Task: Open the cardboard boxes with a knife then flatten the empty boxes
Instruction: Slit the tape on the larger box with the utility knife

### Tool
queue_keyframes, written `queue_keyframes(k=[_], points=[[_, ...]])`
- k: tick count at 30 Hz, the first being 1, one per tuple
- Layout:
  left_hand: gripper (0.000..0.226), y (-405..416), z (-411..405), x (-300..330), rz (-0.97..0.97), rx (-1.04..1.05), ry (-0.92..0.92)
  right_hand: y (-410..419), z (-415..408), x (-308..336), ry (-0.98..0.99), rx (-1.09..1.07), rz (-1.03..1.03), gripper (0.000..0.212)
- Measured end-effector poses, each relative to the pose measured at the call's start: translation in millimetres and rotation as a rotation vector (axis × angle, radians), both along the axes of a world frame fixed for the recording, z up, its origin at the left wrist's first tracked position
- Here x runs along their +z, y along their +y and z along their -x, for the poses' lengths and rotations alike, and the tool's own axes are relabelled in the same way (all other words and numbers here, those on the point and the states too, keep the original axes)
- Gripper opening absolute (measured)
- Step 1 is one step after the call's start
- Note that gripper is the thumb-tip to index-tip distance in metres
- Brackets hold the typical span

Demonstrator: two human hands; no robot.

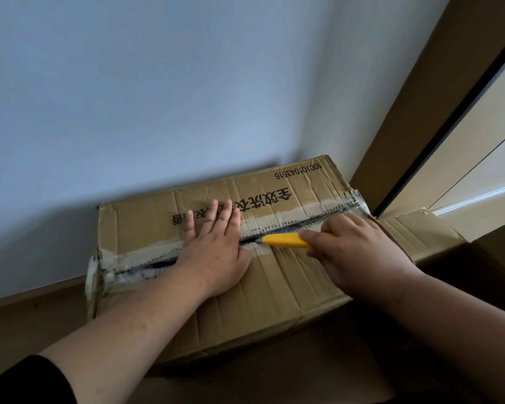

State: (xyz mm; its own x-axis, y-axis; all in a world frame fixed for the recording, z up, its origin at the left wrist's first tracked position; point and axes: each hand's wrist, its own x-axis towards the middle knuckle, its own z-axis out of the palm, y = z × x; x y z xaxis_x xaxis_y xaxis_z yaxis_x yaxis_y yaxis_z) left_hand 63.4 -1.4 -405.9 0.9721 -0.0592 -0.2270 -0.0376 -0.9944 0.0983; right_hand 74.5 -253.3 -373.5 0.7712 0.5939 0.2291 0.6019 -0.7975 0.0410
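left hand (216, 252) flat on box (164, 228), fingers straight — right hand (359, 252) fingers around knife (286, 239)

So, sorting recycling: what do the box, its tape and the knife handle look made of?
Box: brown corrugated cardboard, matte, creased. Tape: probably clear plastic, glossy and wrinkled along the seam. Knife: yellow handle, likely smooth plastic.

Brown floor (27, 325) under taped cardboard box (274, 293), flattened cardboard (420, 228) beside it

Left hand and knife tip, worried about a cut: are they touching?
Cannot tell. In the head view the knife tip sits right at the left hand's thumb edge; no gap or contact shows plainly.
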Motion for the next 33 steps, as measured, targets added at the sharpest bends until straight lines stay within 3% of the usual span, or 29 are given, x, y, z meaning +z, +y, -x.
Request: queue_keyframes(k=[8,28,33], points=[[0.070,1,2,1,-0.015,-0.014,0.014,-25,-10,20,0.017,-0.190,0.073,0.032],[0.068,-62,-21,1,0.015,-0.199,0.025,-64,-10,9,-0.058,-0.244,0.045,0.034],[0.069,-64,-20,0,-0.020,-0.192,0.033,-82,-17,7,-0.053,-0.276,0.000,0.025]])
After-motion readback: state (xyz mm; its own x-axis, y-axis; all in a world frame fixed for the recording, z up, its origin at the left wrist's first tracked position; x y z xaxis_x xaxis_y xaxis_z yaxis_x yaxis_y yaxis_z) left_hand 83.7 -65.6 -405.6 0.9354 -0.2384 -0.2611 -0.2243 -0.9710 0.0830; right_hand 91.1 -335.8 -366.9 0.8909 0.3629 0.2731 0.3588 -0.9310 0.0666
